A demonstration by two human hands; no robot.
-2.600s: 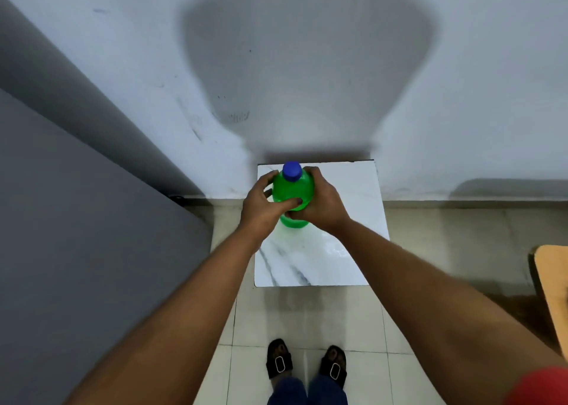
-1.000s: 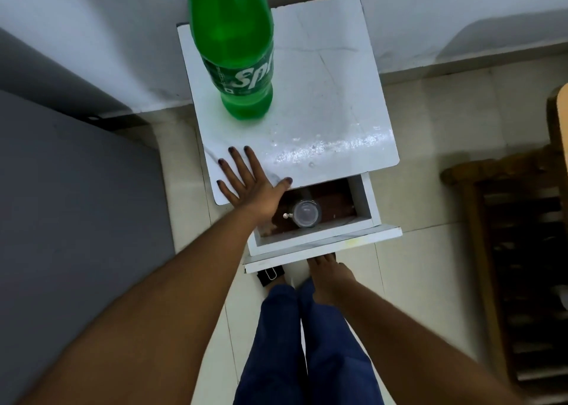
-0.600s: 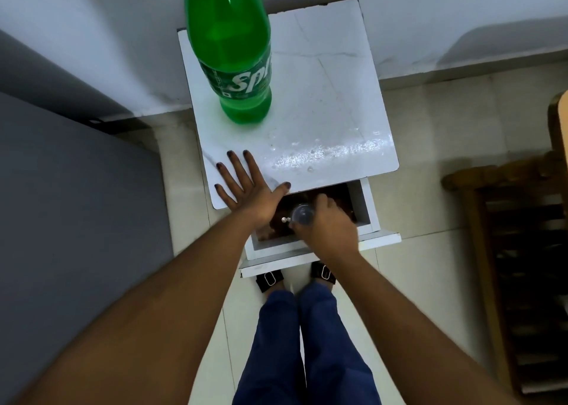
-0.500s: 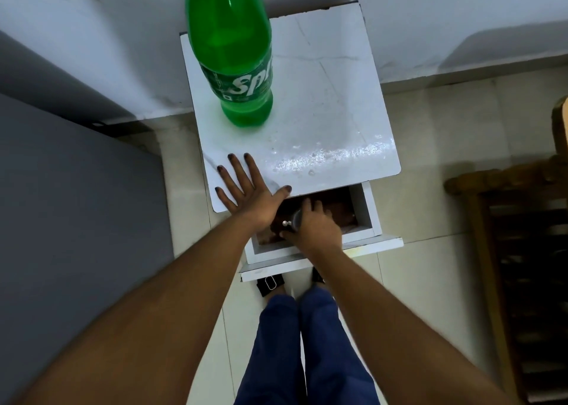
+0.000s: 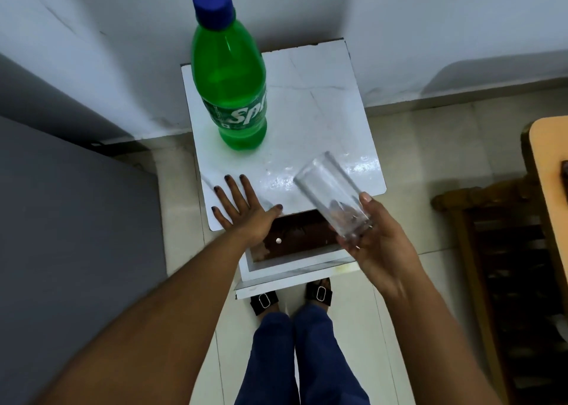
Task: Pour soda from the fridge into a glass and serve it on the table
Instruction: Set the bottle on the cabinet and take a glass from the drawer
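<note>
A green soda bottle [image 5: 229, 79] with a blue cap stands upright at the back left of a small white marble-top table [image 5: 322, 122]. My left hand [image 5: 242, 209] lies flat on the table's front left corner, fingers spread. My right hand [image 5: 373, 245] holds a clear empty glass [image 5: 330, 192] by its base, tilted with the mouth pointing up and left, above the table's front edge. Below the tabletop a drawer [image 5: 295, 242] is pulled out, showing a dark brown inside.
A grey fridge side [image 5: 70, 251] fills the left. The white wall is right behind the table. A dark wooden chair [image 5: 504, 251] and a light wooden tabletop edge [image 5: 550, 165] are on the right. My legs and sandals are just in front of the drawer.
My right hand reached into the open drawer, took hold of the glass and lifted it out above the table's front edge. My left hand stayed flat on the tabletop.
</note>
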